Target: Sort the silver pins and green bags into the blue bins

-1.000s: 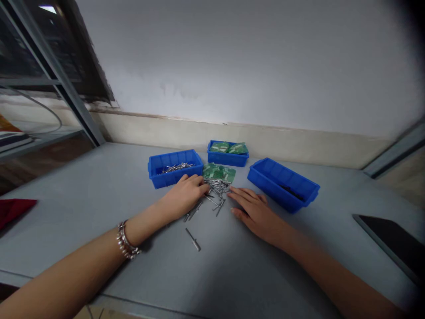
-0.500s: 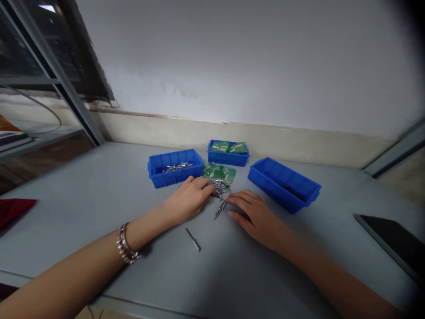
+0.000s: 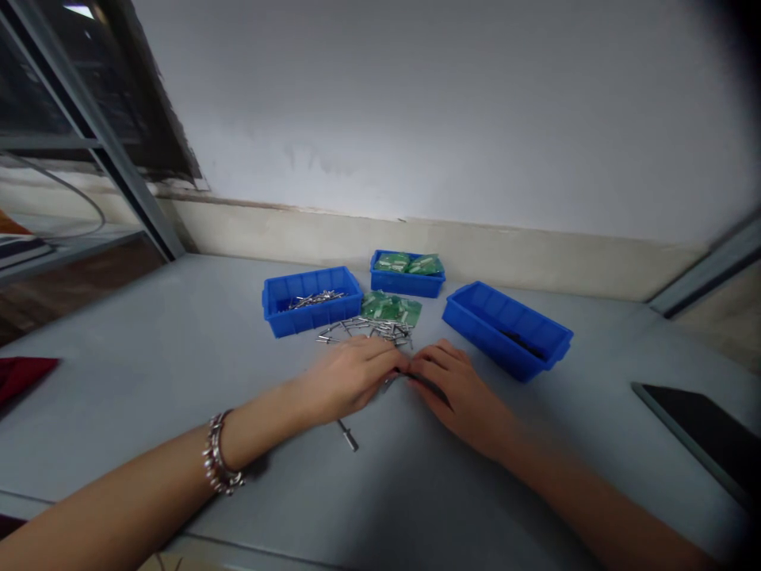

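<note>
My left hand (image 3: 360, 377), a beaded bracelet (image 3: 221, 460) on its wrist, lies low over the table with its fingers curled and closed. Its fingertips meet those of my right hand (image 3: 455, 390), which is bent inward with thumb and fingers drawn together. Silver blind rivets (image 3: 391, 381) peek out under the left fingertips; how many is hidden. What the right fingers hold is covered. Just beyond the hands spreads a loose pile of blind rivets (image 3: 384, 328). One single rivet (image 3: 348, 436) lies nearer me, its upper end partly behind my left hand.
A blue bin (image 3: 312, 317) with rivets stands behind left. Farther back, another blue bin (image 3: 407, 284) holds green packets, with a green packet (image 3: 392, 306) before it. At right are a blue bin (image 3: 505, 329) with dark pieces and a dark tablet-like slab (image 3: 701, 428).
My left hand has moved right and toward me, off the pile and up against my right fingers. It now covers the few rivets that lay between the hands. My right hand has barely shifted.
</note>
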The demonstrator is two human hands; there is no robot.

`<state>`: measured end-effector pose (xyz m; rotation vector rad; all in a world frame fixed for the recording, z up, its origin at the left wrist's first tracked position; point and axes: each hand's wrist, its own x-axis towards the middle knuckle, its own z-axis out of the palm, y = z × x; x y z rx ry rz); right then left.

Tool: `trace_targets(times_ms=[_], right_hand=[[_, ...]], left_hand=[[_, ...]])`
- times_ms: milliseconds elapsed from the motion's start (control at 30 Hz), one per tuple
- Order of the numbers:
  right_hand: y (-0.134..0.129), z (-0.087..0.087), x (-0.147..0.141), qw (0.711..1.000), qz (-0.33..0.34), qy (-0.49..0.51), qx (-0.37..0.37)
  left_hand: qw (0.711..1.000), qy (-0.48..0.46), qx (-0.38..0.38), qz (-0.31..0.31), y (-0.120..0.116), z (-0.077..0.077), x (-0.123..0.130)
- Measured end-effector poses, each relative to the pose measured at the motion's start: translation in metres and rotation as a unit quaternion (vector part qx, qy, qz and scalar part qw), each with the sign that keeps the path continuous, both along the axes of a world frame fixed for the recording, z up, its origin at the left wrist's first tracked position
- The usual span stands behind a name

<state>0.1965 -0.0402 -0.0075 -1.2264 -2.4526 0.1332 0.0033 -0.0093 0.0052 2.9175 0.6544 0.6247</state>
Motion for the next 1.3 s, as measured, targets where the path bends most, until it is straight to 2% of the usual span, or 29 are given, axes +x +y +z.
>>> trace_targets(times_ms=[167,333,633,1067,1300], right_hand=[[-0.0011,-0.0004,-0.0008,1.000,0.014,0.017,0.005],[-0.0023,-0.0005,-0.0007,0.999,0.026,0.036,0.007],[-0.0034,0.0008,-0.0018,0.999,0.018,0.043,0.020],[-0.0051,0.0032,-0.0018,0.996,0.017,0.083,0.020],[-0.0044,0.0027,-0.0024,0.996,0.024,0.083,0.017]], left_hand=[[1.000,-0.002,0.000,-0.002,-0.0023,-0.0006,0.0012],[0.999,0.010,0.014,0.029,-0.0034,-0.0003,0.0016],[0.998,-0.010,0.053,0.039,-0.0016,-0.0016,0.0015],[0.997,0.011,0.020,0.072,-0.0027,0.0005,0.0012],[0.998,0.011,0.016,0.061,-0.0034,0.0026,0.0020]])
